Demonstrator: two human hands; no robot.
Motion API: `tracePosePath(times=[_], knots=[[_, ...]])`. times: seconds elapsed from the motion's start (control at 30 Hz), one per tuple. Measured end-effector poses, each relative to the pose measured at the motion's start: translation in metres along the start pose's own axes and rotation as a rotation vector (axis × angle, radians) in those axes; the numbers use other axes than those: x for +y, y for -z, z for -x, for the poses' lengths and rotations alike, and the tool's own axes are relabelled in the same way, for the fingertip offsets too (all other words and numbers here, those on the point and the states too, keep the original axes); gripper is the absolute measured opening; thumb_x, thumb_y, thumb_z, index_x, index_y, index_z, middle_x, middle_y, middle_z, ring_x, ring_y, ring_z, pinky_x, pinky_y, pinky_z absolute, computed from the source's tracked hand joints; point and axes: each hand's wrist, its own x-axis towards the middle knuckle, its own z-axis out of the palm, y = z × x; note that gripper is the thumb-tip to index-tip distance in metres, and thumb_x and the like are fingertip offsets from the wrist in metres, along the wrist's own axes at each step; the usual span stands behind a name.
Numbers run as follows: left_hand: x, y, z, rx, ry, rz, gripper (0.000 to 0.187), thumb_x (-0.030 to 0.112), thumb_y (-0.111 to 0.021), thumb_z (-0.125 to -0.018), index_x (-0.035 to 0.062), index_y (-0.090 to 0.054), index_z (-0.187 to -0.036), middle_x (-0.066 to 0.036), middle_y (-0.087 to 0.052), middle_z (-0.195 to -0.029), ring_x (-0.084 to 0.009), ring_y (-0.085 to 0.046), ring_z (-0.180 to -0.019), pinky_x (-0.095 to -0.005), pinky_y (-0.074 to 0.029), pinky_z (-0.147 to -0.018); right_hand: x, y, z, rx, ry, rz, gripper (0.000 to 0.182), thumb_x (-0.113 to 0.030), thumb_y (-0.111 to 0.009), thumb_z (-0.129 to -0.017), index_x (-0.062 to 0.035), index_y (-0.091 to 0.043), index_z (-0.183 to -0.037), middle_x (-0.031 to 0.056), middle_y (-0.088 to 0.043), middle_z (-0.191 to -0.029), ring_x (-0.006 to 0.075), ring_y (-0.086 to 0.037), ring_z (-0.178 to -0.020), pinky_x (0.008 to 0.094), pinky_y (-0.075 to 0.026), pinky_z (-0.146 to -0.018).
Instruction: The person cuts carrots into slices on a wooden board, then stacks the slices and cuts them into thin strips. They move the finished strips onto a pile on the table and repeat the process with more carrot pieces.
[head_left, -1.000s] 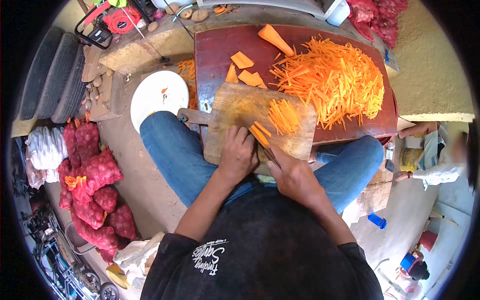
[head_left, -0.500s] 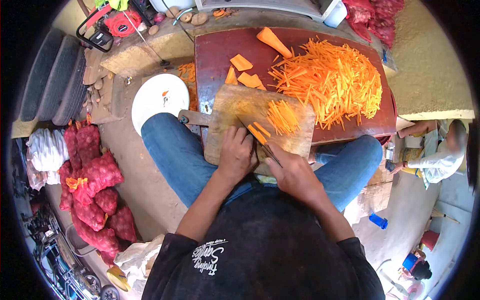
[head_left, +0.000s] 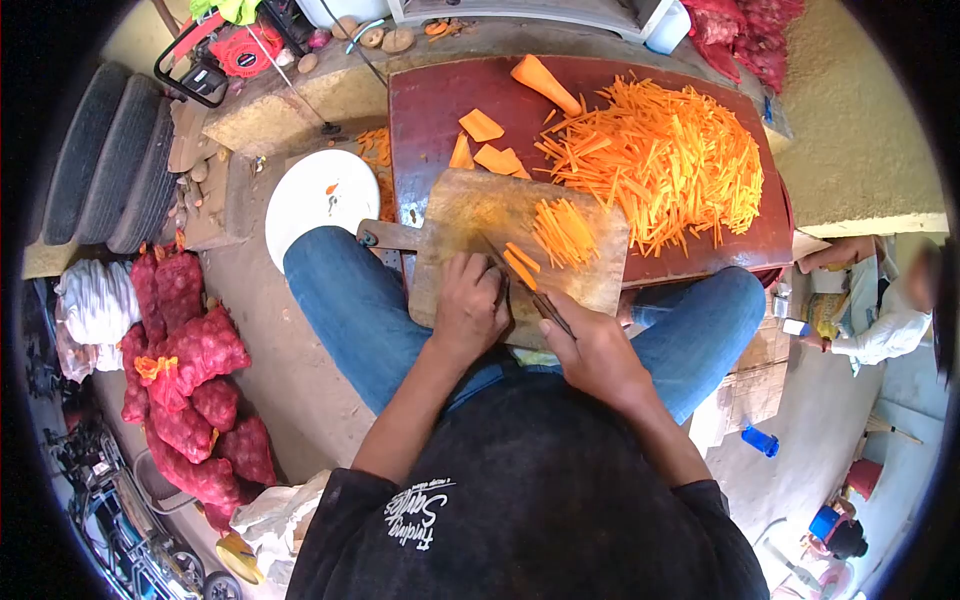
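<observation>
My right hand (head_left: 598,352) grips the handle of a knife (head_left: 497,252), its blade angled over a wooden cutting board (head_left: 455,215). Close against the blade, my left hand (head_left: 472,308) presses down on the board with curled fingers; whatever lies under them is hidden. Freshly cut carrot sticks (head_left: 522,262) rest along the blade's right side. Farther right on the board is a small stack of carrot strips (head_left: 566,234). Beyond the board, a large heap of carrot strips (head_left: 670,165) covers much of the red table (head_left: 430,110). A whole carrot (head_left: 546,82) and several flat carrot slices (head_left: 482,125) lie beside it.
The board lies across the table edge and over my lap. A white round lid or basin (head_left: 320,200) stands left of my knee. Red mesh sacks (head_left: 200,350) and tires (head_left: 95,160) line the left side. Another person (head_left: 885,320) sits at the right, near a blue object (head_left: 760,441).
The knife and my right hand have shifted slightly right and down, and the cut sticks beside the blade have moved a little. My left hand stays nearly in place.
</observation>
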Motion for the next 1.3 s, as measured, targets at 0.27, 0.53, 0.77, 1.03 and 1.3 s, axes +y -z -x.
tracePosePath(times=[0.27,0.53,0.77,1.03,1.3], knots=[[-0.006,0.005,-0.003,0.041,0.022,-0.049,0.014,0.002,-0.081,-0.078,0.0024,-0.074,-0.090,-0.014,-0.063,-0.101,-0.0387,-0.062,-0.097,-0.0517,-0.046,-0.084,0.011,0.022,-0.005,-0.036,-0.090,0.011,0.039,-0.014,-0.071,-0.109,0.0044,-0.067,-0.143,0.0327,-0.077,-0.113,0.0493,-0.079,-0.104,0.0479,-0.061,-0.088],[0.006,-0.006,-0.015,0.035,-0.048,0.109,0.016,0.009,-0.088,-0.084,0.0044,-0.076,-0.094,-0.012,-0.065,-0.101,-0.0356,-0.062,-0.096,-0.0500,-0.046,-0.086,0.030,0.043,-0.006,0.121,0.005,-0.059,0.040,-0.015,-0.075,-0.106,0.0022,-0.069,-0.141,0.0321,-0.078,-0.113,0.0524,-0.076,-0.107,0.0524,-0.061,-0.088],[0.008,-0.024,-0.041,0.022,-0.031,0.109,0.019,0.012,-0.090,-0.084,0.0034,-0.077,-0.096,-0.012,-0.065,-0.101,-0.0357,-0.062,-0.098,-0.0496,-0.046,-0.087,0.022,0.040,0.009,0.122,-0.041,-0.193,0.043,-0.012,-0.073,-0.108,0.0053,-0.066,-0.146,0.0312,-0.078,-0.117,0.0441,-0.078,-0.105,0.0441,-0.061,-0.092],[-0.005,-0.013,-0.043,0.142,0.090,0.230,0.017,0.008,-0.087,-0.088,0.0013,-0.078,-0.101,-0.014,-0.069,-0.103,-0.0374,-0.066,-0.097,-0.0484,-0.050,-0.087,0.026,0.045,0.013,0.192,0.119,0.055,0.050,-0.011,-0.079,-0.103,0.0060,-0.066,-0.148,0.0290,-0.079,-0.114,0.0400,-0.082,-0.100,0.0426,-0.063,-0.087],[0.006,0.038,-0.084,-0.240,0.050,0.304,0.059,0.026,-0.099,-0.078,0.0059,-0.080,-0.130,-0.017,-0.072,-0.133,-0.0383,-0.065,-0.126,-0.0502,-0.049,-0.111,0.014,0.034,0.023,0.115,0.303,0.336,0.038,-0.018,-0.082,-0.096,-0.0005,-0.067,-0.127,0.0181,-0.075,-0.094,0.0383,-0.076,-0.083,0.0492,-0.061,-0.073]])
